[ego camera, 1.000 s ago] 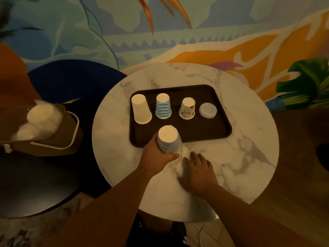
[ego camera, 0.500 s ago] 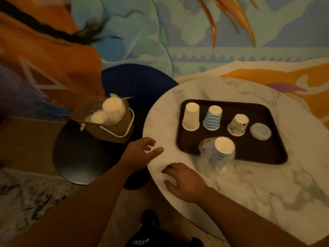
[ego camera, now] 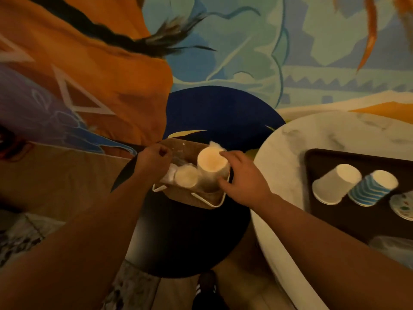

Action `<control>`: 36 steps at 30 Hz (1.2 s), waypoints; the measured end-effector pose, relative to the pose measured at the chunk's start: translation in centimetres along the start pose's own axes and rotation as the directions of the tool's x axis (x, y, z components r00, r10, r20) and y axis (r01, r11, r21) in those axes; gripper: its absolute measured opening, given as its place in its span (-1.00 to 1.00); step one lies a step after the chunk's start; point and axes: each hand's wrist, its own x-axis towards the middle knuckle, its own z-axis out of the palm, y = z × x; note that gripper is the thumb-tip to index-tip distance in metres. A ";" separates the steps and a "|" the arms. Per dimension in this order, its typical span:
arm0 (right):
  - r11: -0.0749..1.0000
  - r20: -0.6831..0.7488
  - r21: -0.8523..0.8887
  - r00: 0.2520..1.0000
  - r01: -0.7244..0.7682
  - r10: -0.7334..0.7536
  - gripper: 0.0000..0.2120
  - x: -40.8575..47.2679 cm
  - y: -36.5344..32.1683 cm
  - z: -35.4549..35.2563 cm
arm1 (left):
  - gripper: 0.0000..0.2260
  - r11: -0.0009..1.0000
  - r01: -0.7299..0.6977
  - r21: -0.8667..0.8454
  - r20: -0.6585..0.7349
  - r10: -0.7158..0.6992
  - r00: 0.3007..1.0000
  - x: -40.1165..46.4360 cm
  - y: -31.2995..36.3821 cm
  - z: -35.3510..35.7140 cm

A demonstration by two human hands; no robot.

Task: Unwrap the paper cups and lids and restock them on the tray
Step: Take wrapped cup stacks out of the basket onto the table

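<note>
Wrapped cup stack [ego camera: 211, 166]: upside down in clear plastic, standing in the brown paper bag [ego camera: 190, 195], white base up.
Right hand [ego camera: 242, 179]: fingers curled round the stack's right side, thumb low against its wall; grips it.
Second wrapped stack [ego camera: 186, 176]: smaller, just left of the first, touching it, in the same bag.
Left hand [ego camera: 154, 163]: at the bag's left edge, fingers curled; seems to pinch the bag rim or plastic, cannot tell which.
Bag: white handles, sits on a dark round stool [ego camera: 190, 238] beside the worktop.
Tray [ego camera: 335, 222]: dark, on the marble worktop [ego camera: 312, 139], at right.
Plain cup [ego camera: 336, 183]: inverted on tray.
Blue striped cup [ego camera: 373, 187]: inverted, just right of the plain one.
Patterned cup [ego camera: 403, 205]: cut off at the frame edge.
Loose plastic wrap [ego camera: 391, 245]: near the tray's front edge, blurred.
</note>
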 end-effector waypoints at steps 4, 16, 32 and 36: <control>0.983 0.008 -0.181 1.000 -0.023 0.025 -0.17 5.2 -1.7 1.9 | -0.72 0.974 -0.156 0.164 0.396 0.079 0.915 5.0 -2.4 0.4; 0.941 0.262 -0.320 0.945 -0.108 0.197 -0.19 8.9 -3.1 1.1 | -0.60 0.991 0.033 -0.128 0.588 0.049 0.807 7.5 2.9 5.0; 0.919 -0.284 0.349 0.913 -0.186 0.292 -0.38 8.1 -6.0 -17.4 | -0.59 0.498 0.460 -0.735 0.607 0.181 0.774 6.3 10.1 0.6; 0.665 -0.384 0.747 0.825 0.013 0.415 -0.38 3.7 -3.1 -20.3 | -0.26 0.343 0.461 -0.818 0.554 0.256 0.792 2.7 14.8 0.1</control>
